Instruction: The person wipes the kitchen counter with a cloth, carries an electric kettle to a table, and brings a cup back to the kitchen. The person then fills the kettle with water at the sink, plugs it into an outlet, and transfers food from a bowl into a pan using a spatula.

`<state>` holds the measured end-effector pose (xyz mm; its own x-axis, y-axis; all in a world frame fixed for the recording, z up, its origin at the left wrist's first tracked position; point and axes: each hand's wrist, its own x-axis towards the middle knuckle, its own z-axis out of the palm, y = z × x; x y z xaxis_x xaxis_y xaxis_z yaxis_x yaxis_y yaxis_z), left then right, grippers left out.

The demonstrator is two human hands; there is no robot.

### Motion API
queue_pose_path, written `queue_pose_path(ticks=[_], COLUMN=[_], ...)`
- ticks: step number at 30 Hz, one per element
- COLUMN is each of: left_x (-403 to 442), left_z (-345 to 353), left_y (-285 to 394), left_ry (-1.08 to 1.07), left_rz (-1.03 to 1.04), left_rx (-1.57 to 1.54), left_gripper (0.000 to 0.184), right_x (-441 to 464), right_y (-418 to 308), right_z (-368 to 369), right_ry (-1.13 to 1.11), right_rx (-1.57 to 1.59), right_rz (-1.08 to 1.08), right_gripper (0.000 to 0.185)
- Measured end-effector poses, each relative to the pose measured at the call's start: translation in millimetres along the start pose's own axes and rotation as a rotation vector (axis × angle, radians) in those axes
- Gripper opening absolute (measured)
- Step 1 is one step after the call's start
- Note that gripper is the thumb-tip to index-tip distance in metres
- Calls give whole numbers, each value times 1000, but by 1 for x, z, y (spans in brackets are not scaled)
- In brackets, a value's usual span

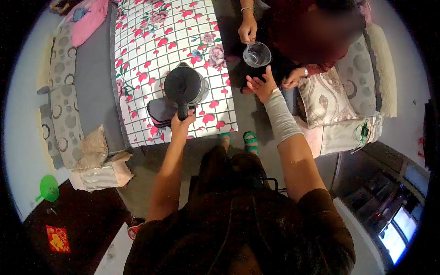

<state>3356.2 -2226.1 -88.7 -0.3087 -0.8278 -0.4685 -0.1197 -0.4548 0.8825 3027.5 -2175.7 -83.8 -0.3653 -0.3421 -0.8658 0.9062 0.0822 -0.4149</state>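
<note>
My left hand (183, 119) is wrapped round the handle of a dark-lidded kettle (183, 85), which is over the heart-patterned tablecloth (151, 46). A dark flat case (161, 111) lies beside the kettle, partly hidden by it. My right hand (263, 86) is empty with its fingers spread, just below a clear cup (257, 55). Another person's hand (248, 31) holds that cup by its handle. The same person's other hand (293, 79) is near my right wrist, which has a light wrap round it.
The other person (316, 32) sits on a sofa at the right, beside a patterned cushion (326, 98). A grey sofa (94, 78) runs along the table's left side. Green sandals (250, 142) are on the floor below the table. A lit screen (399, 231) stands at lower right.
</note>
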Motion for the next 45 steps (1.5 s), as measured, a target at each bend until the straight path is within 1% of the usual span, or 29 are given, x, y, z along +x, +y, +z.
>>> queue_pose_path(ticks=[2,4,6,7,10,11,13,14,18,19,20,21,22,23,25,26,27,28,30,31,32,33,35,36,38,39,42,43,45], left_x=[0,-2,-3,-2,3,-4,-3,-4,-6,-2,-5,-13,7,23,19,5,-10,-30,-73,-103,-129,-162,-222,-246,-284,-324,-391,-407,-439], left_z=[-5,-5,-4,-4,-8,1,3,4,7,1,0,12,-9,-36,-53,-52,-51,-32,45,97,148,196,280,308,361,386,440,457,488], left_y=[-4,0,1,0,-8,9,8,9,17,16,10,20,-7,-33,-57,-67,-79,-70,-36,-20,-12,-5,4,-7,-24,-16,-52,-69,-99], left_ry=[-39,-75,-45,-56,-70,-67,-83,-95,-57,-47,-44,4,-6,-98,-162,-189,-116,-41,-358,-485,-628,-745,-920,-981,-1271,-1317,-1511,-1563,-1726], left_rz=[50,27,-27,-20,23,-14,6,21,-42,-17,2,39,-33,-56,129,132,255,382,139,88,33,134,347,359,434,296,279,287,108], left_rx=[94,84,42,48,-5,-19,-50,-88,-33,58,153,150,277,138,336,347,577,804,804,717,628,627,657,665,804,886,1021,1035,908], left_gripper=[23,24,22,22,12,11,10,9,7,7,8,11,16,17,23,23,26,29,35,35,35,35,33,33,27,22,22,22,20], right_x=[6,16,46,59,137,131,87,63,17,9,3,-5,-15,-32,-74,-91,-101,-121,-161,-172,-183,-218,-253,-260,-293,-309,-349,-370,-393], right_y=[-5,-16,-13,-12,-1,-2,-2,-5,-3,5,10,11,12,10,5,4,7,8,4,3,10,2,10,21,21,23,32,28,23], right_z=[2,-3,-16,-27,-81,-81,-79,-79,-109,-119,-130,-143,-156,-169,-194,-209,-232,-247,-283,-309,-327,-345,-387,-422,-472,-501,-586,-608,-659], right_ry=[-117,-161,-143,-102,-185,-187,-153,-132,-121,-61,79,99,119,113,105,70,39,59,134,19,103,81,102,70,60,93,260,322,416], right_rx=[48,97,241,233,132,141,81,50,-83,-30,10,-21,-51,-77,-69,-82,-118,-93,-143,-213,-182,-232,-176,-185,-194,-163,-145,-209,-321], right_rz=[-103,9,-102,-134,-106,-110,-238,-301,-270,-336,-287,-295,-300,-295,-342,-382,-433,-440,-353,-329,-399,-326,-368,-396,-392,-423,-454,-465,-453], right_gripper=[90,85,78,57,57,57,41,40,43,46,48,49,50,51,51,51,49,49,44,44,47,53,60,60,59,59,58,59,62])
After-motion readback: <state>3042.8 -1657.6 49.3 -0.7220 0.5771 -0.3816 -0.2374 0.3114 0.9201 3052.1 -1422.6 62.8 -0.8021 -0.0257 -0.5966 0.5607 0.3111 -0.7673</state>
